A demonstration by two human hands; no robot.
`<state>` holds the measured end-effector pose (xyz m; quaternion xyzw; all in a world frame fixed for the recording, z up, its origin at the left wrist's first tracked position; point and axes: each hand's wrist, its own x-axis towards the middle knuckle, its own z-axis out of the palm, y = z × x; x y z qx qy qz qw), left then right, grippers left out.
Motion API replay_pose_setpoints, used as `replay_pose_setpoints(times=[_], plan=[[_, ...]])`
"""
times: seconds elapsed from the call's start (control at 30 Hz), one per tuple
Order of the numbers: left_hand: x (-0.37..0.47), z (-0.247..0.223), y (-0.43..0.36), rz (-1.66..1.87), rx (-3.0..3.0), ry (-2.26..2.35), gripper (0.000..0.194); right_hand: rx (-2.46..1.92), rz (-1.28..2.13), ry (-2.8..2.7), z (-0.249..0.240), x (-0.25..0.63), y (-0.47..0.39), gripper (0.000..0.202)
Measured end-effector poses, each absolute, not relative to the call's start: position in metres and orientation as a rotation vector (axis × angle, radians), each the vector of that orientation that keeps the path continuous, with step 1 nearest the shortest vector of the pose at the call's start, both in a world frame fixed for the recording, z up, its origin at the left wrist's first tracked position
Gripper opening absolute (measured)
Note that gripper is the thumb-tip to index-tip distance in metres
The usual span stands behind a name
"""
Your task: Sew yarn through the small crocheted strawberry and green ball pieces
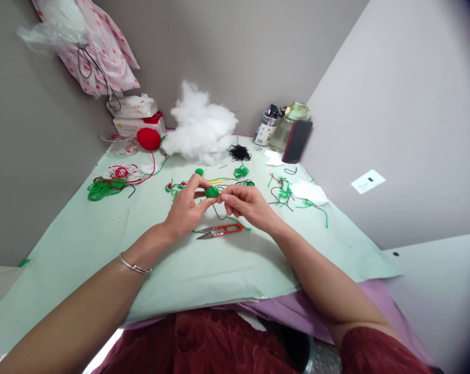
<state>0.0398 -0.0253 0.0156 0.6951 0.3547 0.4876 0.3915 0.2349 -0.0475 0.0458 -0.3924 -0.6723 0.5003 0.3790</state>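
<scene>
Left hand (186, 208) pinches small green crocheted ball (212, 191) between thumb and fingertips, above table centre. Right hand (245, 202), at ball's 3 o'clock, fingers closed, touching it; thread grip unclear. Red snips (220, 231) at 6 o'clock, lying flat, left-right.

home craft corner, pale green table (82, 244) wedged between bare grey walls, stuffing fluff (199, 124), yarn scraps (102, 188), red thread snips (219, 231), tissue packs (135, 117)

Left hand (186, 208), right hand (246, 203) pinch green crochet ball (212, 191) above red snips (220, 231).
</scene>
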Motion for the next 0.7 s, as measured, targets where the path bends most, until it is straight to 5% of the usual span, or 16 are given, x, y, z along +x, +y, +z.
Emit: replay_pose_setpoints(times=[0.43, 0.7], plan=[[0.0392, 0.0144, -0.0269, 1.128, 1.931, 0.881, 0.006, -1.015, 1.204, -1.717, 0.0446, 0.2273, -0.0502, 0.035], [0.043, 0.0126, -0.0273, 1.227, 1.807, 0.918, 0.021, -1.01, 1.297, -1.549, 0.045, 0.2273, -0.047, 0.036]])
